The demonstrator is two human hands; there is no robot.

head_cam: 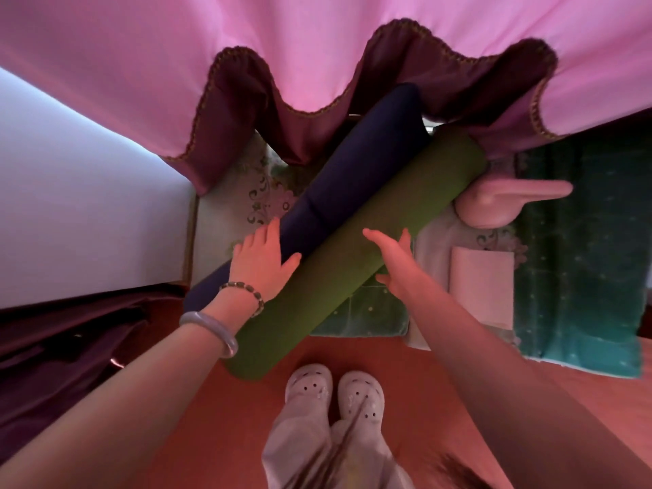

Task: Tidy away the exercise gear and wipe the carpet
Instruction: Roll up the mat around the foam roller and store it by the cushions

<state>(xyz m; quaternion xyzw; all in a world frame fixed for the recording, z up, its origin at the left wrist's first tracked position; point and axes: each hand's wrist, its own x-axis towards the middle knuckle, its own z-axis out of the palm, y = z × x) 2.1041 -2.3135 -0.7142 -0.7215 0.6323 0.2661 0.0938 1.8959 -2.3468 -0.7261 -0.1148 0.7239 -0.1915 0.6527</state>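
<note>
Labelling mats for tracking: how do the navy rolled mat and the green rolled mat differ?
Colour: the navy mat is dark blue, the green mat olive.
Position: the navy mat lies left of the green mat, its far end tucked under the pink curtain; the green mat's near end reaches closer to the feet.
Contact: the left hand rests on the navy mat, the right hand on the green.
Shared: both rolled, parallel, diagonal.

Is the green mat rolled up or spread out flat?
Rolled up. The green mat is a long tube lying beside the dark blue mat.
</note>
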